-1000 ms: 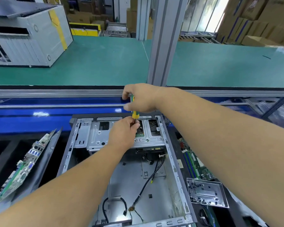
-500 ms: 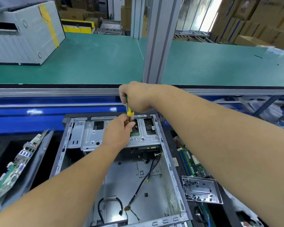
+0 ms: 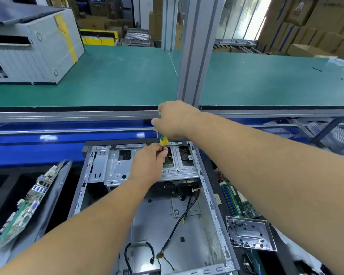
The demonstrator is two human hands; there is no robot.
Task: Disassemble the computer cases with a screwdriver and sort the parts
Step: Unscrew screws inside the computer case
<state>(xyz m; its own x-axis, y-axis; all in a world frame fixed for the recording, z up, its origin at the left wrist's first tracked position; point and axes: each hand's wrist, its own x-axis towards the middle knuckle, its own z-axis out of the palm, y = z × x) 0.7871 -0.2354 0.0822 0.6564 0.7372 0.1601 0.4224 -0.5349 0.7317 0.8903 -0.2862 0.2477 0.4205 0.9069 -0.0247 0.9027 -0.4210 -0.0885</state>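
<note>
An open grey computer case lies in front of me with its side panel off. A silver drive cage spans its far end, and black cables trail over the bare floor. My right hand grips the handle of a yellow and green screwdriver, held upright over the cage. My left hand pinches the shaft just below the handle, hiding the tip and the screw.
A motherboard leans at the left. Another green board lies right of the case, next to a clear tray holding several screws. Beyond a blue rail, a green bench carries another grey case. An aluminium post rises behind my hands.
Both hands stay on the screwdriver over the drive cage. The view has shifted slightly; the right hand has turned a little on the handle.
</note>
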